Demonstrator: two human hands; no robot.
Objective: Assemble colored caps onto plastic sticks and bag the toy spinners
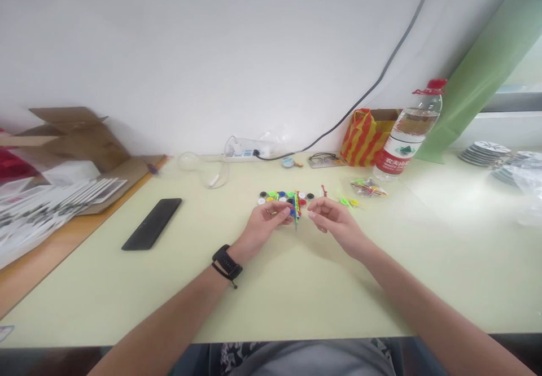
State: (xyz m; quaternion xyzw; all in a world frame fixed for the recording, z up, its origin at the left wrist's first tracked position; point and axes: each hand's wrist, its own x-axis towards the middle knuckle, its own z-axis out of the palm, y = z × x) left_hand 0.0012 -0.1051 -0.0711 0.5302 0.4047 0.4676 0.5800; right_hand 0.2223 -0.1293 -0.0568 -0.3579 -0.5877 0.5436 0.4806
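While the left hand [263, 224] pinches a thin blue piece [295, 209] above the tabletop [262, 302], the right hand [340, 224] curls just beside it, thumb and forefinger apart. Small colored discs [282, 194] lie beyond, nearer the tabletop's far edge than its near one.

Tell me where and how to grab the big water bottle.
Probably best with the right hand, wrapped around the label, from the right: the bottle stands on its base with a broad, rounded body, while the striped bag sits close on its left and a packet of small pieces lies at front left.
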